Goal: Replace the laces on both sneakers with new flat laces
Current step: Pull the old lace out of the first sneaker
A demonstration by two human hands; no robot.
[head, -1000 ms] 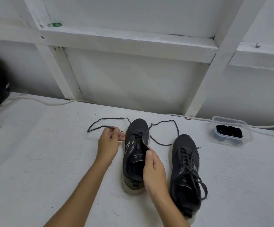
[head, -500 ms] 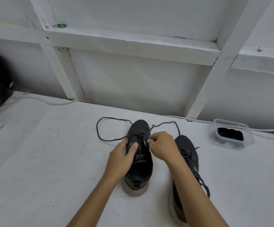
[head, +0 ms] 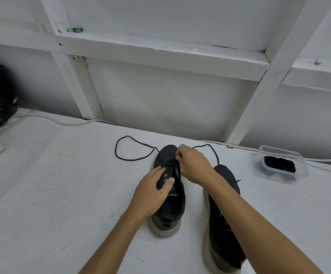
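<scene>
Here, two dark grey knit sneakers are sitting side by side on a white painted table point(head: 52, 194), toes pointing at the far wall. The left sneaker point(head: 170, 204) is lying directly under both hands. The left hand point(head: 152, 192) is resting on its left side, fingers spread and lightly curled over the upper, thumb pressing on the tongue. The right hand point(head: 194, 167) is reaching across from the right, fingers bunched and pinching the thin dark lace point(head: 129, 156) at the eyelets near the toe. Loose lace is looping out on the table to the far left and far right of the toe. The right sneaker point(head: 223, 234) is lying partly hidden beneath the right forearm. Well apart at far right, a clear plastic container point(head: 299, 175) is holding black laces point(head: 279, 164).
</scene>
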